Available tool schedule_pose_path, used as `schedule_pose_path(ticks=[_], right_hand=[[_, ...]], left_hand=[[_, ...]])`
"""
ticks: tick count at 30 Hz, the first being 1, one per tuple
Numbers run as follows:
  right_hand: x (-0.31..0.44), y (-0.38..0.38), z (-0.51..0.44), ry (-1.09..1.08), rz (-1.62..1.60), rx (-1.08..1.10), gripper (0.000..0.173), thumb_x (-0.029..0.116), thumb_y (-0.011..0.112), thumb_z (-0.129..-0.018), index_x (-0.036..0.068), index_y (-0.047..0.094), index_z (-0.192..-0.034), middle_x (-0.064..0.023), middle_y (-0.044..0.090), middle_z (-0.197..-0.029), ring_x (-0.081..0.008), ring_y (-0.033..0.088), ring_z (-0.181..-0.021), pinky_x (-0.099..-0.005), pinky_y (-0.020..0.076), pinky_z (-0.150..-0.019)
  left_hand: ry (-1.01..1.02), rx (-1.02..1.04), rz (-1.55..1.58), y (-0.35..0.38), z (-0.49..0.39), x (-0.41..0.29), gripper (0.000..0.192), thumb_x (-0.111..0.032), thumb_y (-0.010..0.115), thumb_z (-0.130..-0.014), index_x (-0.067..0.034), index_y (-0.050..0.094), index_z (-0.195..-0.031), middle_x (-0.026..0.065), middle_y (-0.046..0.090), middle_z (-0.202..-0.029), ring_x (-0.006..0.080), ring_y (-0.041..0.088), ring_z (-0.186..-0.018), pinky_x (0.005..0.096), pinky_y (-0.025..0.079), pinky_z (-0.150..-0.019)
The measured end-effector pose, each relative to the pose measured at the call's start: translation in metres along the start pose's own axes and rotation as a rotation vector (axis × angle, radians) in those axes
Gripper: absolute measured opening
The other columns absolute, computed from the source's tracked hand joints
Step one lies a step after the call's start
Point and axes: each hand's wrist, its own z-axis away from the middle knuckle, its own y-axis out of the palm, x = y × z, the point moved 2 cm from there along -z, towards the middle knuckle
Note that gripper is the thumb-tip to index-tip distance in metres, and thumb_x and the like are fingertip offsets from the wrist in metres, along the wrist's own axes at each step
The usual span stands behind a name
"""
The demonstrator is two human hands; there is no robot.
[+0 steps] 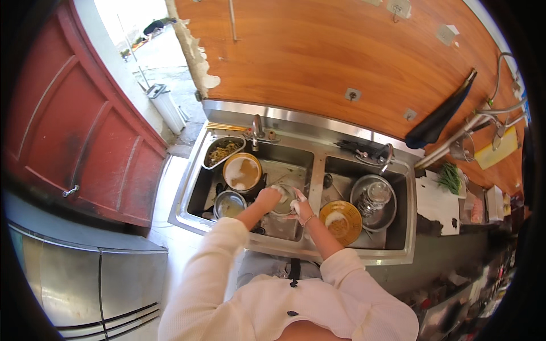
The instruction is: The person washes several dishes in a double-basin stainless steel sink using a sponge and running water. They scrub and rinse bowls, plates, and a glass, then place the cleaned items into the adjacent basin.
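Note:
Over the left basin (294,157) of a steel double sink, my right hand (301,208) grips the rim of a round bowl (281,208). Suds cover some of its fingers. My left hand (268,198) reaches into the bowl, closed around a pale sudsy wad (279,192); whether sponge or cloth I cannot tell. Just left of the bowl stands a pot (229,184) of brownish foamy water. Below that pot is a steel bowl (230,204) with cloudy liquid. A white-rimmed strainer basket (209,163) of food scraps sits in the basin's far left corner.
The right basin (337,170) holds a yellow colander (355,215) with suds, a ladle (327,180) and a steel bowl (353,198) of stacked glass dishes (379,194). Two faucets (256,132) rise along the back. Chopsticks (226,126) lie behind the strainer. Green vegetables (449,178) are at right.

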Motion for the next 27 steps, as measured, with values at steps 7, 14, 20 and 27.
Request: schedule_pose_path(ticks=[7, 14, 20, 27], right_hand=[[-0.006, -0.064, -0.011, 0.037, -0.115, -0.066, 0.060, -0.002, 0.048, -0.079, 0.012, 0.035, -0.136, -0.0144, 0.056, -0.106, -0.0274, 0.057, -0.095, -0.0487, 0.0508, -0.078], [-0.072, -0.094, -0.065, 0.135, -0.679, -0.089, 0.028, -0.007, 0.045, -0.078, -0.004, 0.054, -0.104, -0.0169, 0.057, -0.093, -0.0288, 0.058, -0.085, -0.0430, 0.0508, -0.072], [-0.040, -0.069, -0.057, 0.014, -0.428, -0.318, 0.023, -0.006, 0.047, -0.078, -0.005, 0.054, -0.100, -0.0173, 0.057, -0.088, -0.0292, 0.060, -0.078, -0.0442, 0.0516, -0.065], [-0.039, -0.094, -0.071, 0.061, -0.264, -0.350, 0.028, 0.008, 0.056, -0.076, -0.006, 0.053, -0.100, -0.0136, 0.057, -0.069, -0.0284, 0.059, -0.064, -0.0379, 0.0465, -0.049]], left_hand=[[0.198, 0.189, -0.073, -0.020, 0.016, -0.061, 0.032, -0.024, 0.056, -0.074, -0.005, 0.060, -0.099, 0.0124, 0.064, -0.092, 0.0267, 0.061, -0.085, 0.0365, 0.048, -0.076], [0.100, 0.117, 0.106, 0.004, 0.009, -0.083, 0.030, -0.017, 0.051, -0.079, -0.008, 0.059, -0.106, 0.0085, 0.061, -0.098, 0.0222, 0.056, -0.101, 0.0368, 0.042, -0.089], [0.248, -0.062, -0.207, -0.031, -0.002, -0.077, 0.022, -0.017, 0.052, -0.075, -0.014, 0.062, -0.094, 0.0045, 0.063, -0.095, 0.0203, 0.057, -0.099, 0.0416, 0.035, -0.099], [0.153, -0.067, -0.146, -0.028, 0.005, -0.079, 0.017, -0.018, 0.052, -0.076, -0.013, 0.061, -0.089, 0.0057, 0.063, -0.095, 0.0223, 0.058, -0.095, 0.0406, 0.034, -0.102]])
